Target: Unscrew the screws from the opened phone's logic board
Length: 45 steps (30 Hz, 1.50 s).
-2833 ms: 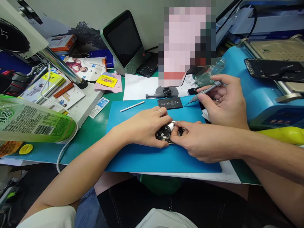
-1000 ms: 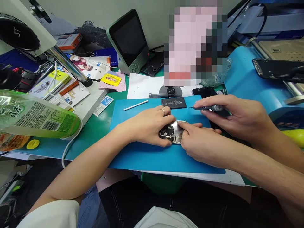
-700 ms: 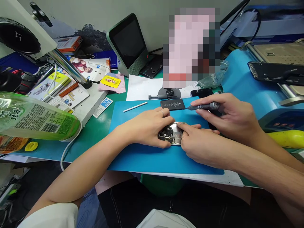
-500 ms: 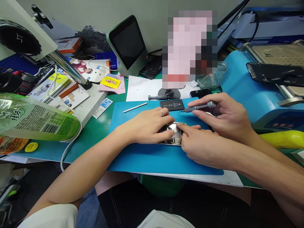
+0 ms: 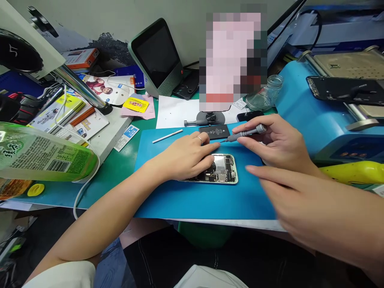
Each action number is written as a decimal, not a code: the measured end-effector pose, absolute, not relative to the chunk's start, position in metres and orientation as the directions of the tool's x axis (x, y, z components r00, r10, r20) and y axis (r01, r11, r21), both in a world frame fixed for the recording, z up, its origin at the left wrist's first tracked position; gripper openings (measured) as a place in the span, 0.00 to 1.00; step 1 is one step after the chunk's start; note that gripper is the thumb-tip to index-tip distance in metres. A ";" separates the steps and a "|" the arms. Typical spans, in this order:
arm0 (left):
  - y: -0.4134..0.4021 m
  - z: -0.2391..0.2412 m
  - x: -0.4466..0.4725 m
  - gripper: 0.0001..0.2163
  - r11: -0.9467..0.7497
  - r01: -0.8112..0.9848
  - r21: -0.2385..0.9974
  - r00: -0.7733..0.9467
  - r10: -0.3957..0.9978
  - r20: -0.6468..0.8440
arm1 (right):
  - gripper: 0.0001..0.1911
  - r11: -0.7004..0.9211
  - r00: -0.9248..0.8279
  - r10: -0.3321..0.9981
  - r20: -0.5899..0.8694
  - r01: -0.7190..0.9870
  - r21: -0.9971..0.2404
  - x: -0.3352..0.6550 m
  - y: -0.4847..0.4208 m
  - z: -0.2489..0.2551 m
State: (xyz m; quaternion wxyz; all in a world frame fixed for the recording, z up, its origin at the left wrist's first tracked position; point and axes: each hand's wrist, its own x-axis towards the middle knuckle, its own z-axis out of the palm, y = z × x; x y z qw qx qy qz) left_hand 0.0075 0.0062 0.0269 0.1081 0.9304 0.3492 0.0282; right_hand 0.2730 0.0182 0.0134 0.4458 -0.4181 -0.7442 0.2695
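Note:
My left hand (image 5: pixel 186 158), a ring on one finger, lies curled over the left end of an opened phone (image 5: pixel 223 170) and holds it down on the blue mat (image 5: pixel 195 200). The phone's inner boards show at its right end. My right hand is not in view. Another person's two hands reach in from the right. One hand (image 5: pixel 276 144) pinches a grey screwdriver (image 5: pixel 246 133), whose tip points left just above the phone. The other hand (image 5: pixel 300 204) is blurred and hovers off the phone, to its right. A black battery (image 5: pixel 214 131) lies behind the phone.
A white stick (image 5: pixel 167 136) lies on the mat's far left. A green bottle (image 5: pixel 45 156) lies at the left, near a small monitor (image 5: pixel 156 56), boxes and cards. A glass jar (image 5: pixel 265 94) and a blue machine (image 5: pixel 306 112) stand at the right, with a yellow object (image 5: pixel 354 172) in front.
The other person's nearer hand has lifted off the phone and drawn back to the right, baring its right end. The screwdriver tip has swung down towards the phone. My left hand stays put.

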 end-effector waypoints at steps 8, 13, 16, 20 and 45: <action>0.008 0.025 0.010 0.26 -0.724 0.651 0.228 0.748 0.663 -0.031 | 0.12 0.516 -0.246 0.857 0.454 0.377 -0.769 0.275 0.021 0.013; 0.008 0.026 0.010 0.26 -0.728 0.652 0.210 0.750 0.661 -0.037 | 0.12 0.515 -0.233 0.857 0.460 0.383 -0.766 0.277 0.022 0.011; 0.008 0.026 0.010 0.27 -0.729 0.654 0.202 0.749 0.662 -0.038 | 0.11 0.513 -0.233 0.859 0.457 0.387 -0.767 0.275 0.021 0.012; 0.008 0.025 0.011 0.27 -0.724 0.655 0.217 0.746 0.665 -0.033 | 0.10 0.512 -0.250 0.859 0.448 0.393 -0.764 0.273 0.019 0.014; 0.008 0.027 0.012 0.26 -0.718 0.656 0.234 0.744 0.668 -0.037 | 0.11 0.494 -0.201 0.868 0.453 0.424 -0.759 0.276 0.022 0.012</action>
